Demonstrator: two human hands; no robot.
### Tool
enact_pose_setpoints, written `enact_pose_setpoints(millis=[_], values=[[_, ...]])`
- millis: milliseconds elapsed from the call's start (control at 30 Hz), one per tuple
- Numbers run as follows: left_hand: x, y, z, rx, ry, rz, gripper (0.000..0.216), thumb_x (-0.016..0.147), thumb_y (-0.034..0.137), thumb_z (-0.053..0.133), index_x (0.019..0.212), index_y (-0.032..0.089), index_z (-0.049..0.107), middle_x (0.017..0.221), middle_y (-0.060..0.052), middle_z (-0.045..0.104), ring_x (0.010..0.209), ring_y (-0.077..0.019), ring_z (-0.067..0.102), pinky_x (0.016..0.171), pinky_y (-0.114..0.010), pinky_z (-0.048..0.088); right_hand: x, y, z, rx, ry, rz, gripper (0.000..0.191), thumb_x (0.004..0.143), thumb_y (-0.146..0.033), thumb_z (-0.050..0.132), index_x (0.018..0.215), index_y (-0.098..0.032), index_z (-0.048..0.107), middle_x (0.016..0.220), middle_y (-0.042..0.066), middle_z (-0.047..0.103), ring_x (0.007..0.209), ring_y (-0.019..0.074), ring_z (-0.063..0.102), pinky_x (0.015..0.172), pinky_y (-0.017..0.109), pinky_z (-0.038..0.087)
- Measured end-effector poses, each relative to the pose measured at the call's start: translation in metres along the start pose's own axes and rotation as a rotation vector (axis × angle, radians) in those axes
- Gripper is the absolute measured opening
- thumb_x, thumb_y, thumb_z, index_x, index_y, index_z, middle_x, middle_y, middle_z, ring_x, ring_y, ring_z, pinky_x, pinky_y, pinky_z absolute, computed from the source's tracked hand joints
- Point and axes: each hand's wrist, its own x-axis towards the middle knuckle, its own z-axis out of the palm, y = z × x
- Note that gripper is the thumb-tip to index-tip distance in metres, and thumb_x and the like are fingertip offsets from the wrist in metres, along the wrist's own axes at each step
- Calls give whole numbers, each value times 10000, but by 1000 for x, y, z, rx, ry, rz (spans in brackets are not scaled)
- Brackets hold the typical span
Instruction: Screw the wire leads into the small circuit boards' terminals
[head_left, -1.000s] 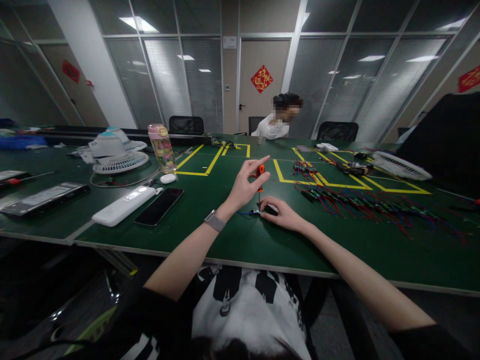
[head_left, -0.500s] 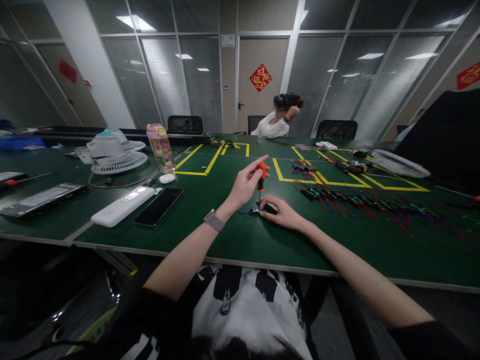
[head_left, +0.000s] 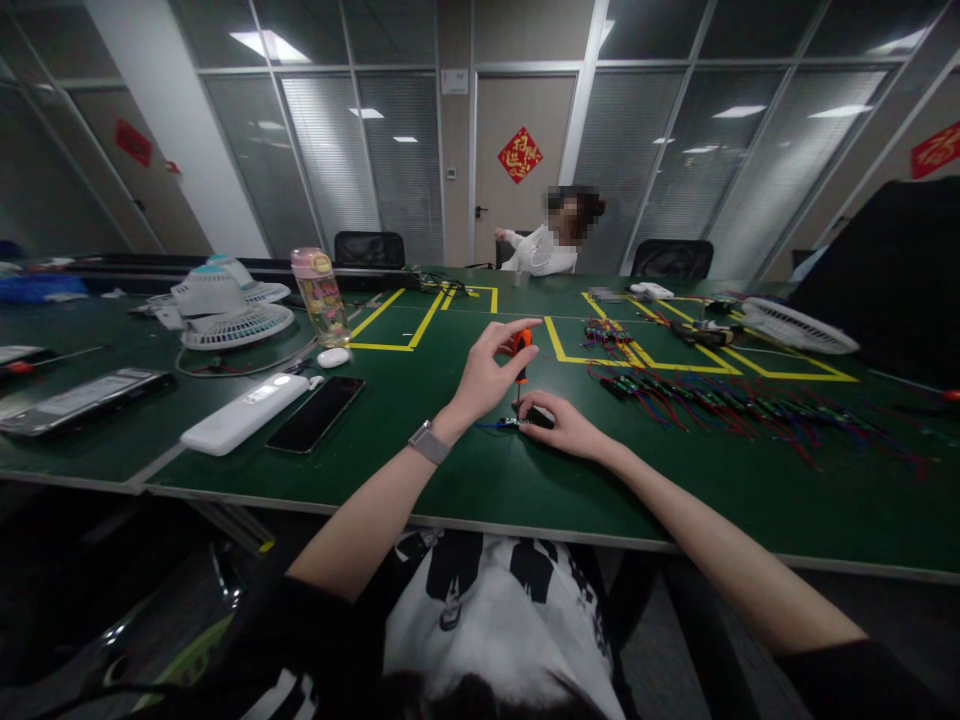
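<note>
My left hand (head_left: 486, 375) grips a small screwdriver with an orange and black handle (head_left: 523, 350), held upright with its tip down on a small black part with blue wires (head_left: 525, 421). My right hand (head_left: 564, 425) lies flat on the green table (head_left: 465, 470), pinning that part in place. A grey watch sits on my left wrist (head_left: 428, 441).
A row of small parts with red and blue wires (head_left: 720, 405) lies to the right. A black phone (head_left: 316, 413), a white power bank (head_left: 244, 412), a pink bottle (head_left: 322, 295) and white fans (head_left: 229, 310) are on the left. A person in white (head_left: 551, 250) sits across the table.
My left fingers have shifted on the screwdriver handle, closing round it after being spread. The person across the table has moved an arm. My right hand has stayed put.
</note>
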Motion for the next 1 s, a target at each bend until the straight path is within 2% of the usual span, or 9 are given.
enact_pose_setpoints(millis=[167,300,400,500,567,633,767,900,1000], values=[[-2,0,3,-24,-97,20,423,923,234,432,1344,276,460,1069,-48,557,916,-130,563,823,-261,481,0,0,0,-6,4,-5,40,792,-217,606,826,-198,599,1003,66,642,1022,229,592,940,397,435],[-3,2,3,56,-27,51,361,861,262,566,1222,259,573,974,-34,556,842,-132,551,794,-270,482,0,0,0,-5,-2,0,46,791,-214,605,834,-200,596,1006,65,644,1042,232,588,948,395,431],[-2,2,1,142,22,61,334,839,305,605,1168,254,612,1007,-42,533,898,-143,540,829,-276,468,0,0,0,-3,-7,3,45,789,-210,606,832,-200,596,1021,67,642,1050,231,585,954,396,428],[-1,2,1,28,-22,18,350,931,274,437,1264,252,541,1119,-59,548,982,-142,556,853,-269,460,0,0,0,-4,-8,6,44,790,-207,604,833,-199,597,1036,72,640,1047,230,587,957,402,427],[-1,3,1,-80,-59,-27,380,951,239,368,1310,240,494,1133,-63,573,949,-133,583,811,-256,474,0,-1,0,-3,-9,7,47,790,-205,604,836,-196,599,1043,76,639,1042,231,588,956,406,428],[-1,3,2,-106,-41,-42,377,931,236,421,1298,226,508,1070,-56,595,874,-122,593,771,-244,482,0,-1,-1,-2,-9,7,48,790,-202,605,838,-194,601,1047,78,638,1043,232,588,957,408,428],[-1,2,1,11,42,-11,351,855,254,572,1204,237,593,989,-33,574,843,-117,557,788,-244,478,0,-2,-1,-2,-5,5,49,791,-198,606,840,-193,604,1048,79,636,1042,230,588,959,404,427],[1,-1,2,-97,-27,-61,379,913,242,449,1284,253,527,1136,-62,566,921,-136,574,776,-252,485,0,-1,-1,-12,-9,5,47,795,-206,609,839,-190,604,1041,80,638,1041,228,589,950,401,431],[1,-3,3,-218,-59,-109,427,912,224,438,1338,227,462,1128,-78,601,886,-147,603,740,-264,498,0,0,0,-17,-11,1,48,795,-208,610,840,-192,604,1045,79,639,1044,229,588,948,402,431]])
